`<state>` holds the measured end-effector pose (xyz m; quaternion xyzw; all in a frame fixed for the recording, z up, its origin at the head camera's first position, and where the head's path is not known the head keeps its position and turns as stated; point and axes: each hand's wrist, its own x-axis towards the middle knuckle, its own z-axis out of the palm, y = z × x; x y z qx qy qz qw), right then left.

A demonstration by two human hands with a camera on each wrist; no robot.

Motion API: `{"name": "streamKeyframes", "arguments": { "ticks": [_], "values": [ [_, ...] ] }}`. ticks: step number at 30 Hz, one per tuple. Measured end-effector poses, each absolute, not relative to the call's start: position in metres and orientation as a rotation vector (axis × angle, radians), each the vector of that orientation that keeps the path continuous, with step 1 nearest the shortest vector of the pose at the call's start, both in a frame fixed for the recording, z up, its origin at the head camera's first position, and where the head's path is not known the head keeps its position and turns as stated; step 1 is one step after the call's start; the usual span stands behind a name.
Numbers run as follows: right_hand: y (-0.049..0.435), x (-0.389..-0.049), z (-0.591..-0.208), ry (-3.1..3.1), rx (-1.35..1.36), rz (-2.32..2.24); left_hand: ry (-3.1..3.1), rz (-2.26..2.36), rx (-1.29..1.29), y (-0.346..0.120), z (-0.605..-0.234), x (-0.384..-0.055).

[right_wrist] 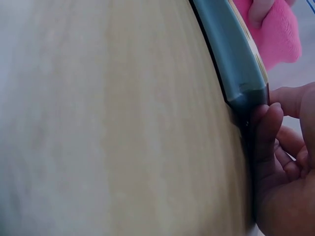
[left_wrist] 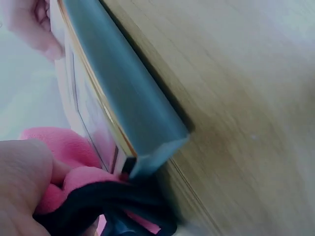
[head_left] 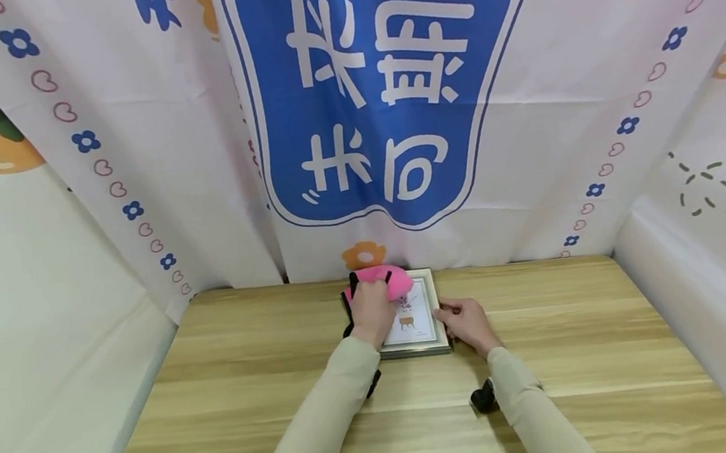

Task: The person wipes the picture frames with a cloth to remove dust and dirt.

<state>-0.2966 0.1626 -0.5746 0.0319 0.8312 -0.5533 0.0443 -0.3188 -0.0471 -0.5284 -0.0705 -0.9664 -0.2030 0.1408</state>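
Observation:
A picture frame (head_left: 439, 322) with a silvery border lies on the table near its back edge, showing a small drawing of a plant-like shape above a brown stand. My left hand (head_left: 373, 312) grips a bunched pink cloth (head_left: 398, 282) with black edging against the frame's upper left part. At the frame's right edge, my right hand (head_left: 471, 322) pinches the border between thumb and fingers. The left wrist view shows the cloth (left_wrist: 59, 147) beside the frame's blue-grey side (left_wrist: 123, 83). In the right wrist view, fingers (right_wrist: 268, 132) touch a frame corner (right_wrist: 251, 96).
The wood-grain table (head_left: 253, 385) runs up to a white printed curtain (head_left: 529, 165) with a blue lettered panel. White printed side walls (head_left: 24, 291) stand left and right. A black device (head_left: 483, 397) sits by the right wrist.

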Motion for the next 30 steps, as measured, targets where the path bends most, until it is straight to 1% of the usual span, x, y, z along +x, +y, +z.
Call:
{"name": "streamKeyframes", "arguments": {
  "ticks": [8,14,30],
  "values": [
    [0.172,-0.297,-0.575,2.534,0.111,-1.68,-2.851,-0.371,-0.246,-0.021,-0.533,-0.324],
    [0.171,-0.298,-0.574,2.552,0.062,-1.678,-2.843,-0.327,-0.206,-0.01,-0.538,-0.326],
    [0.165,-0.298,-0.576,2.57,0.035,-1.693,-2.75,-0.727,-0.192,0.01,-0.543,-0.325]
  ]
}}
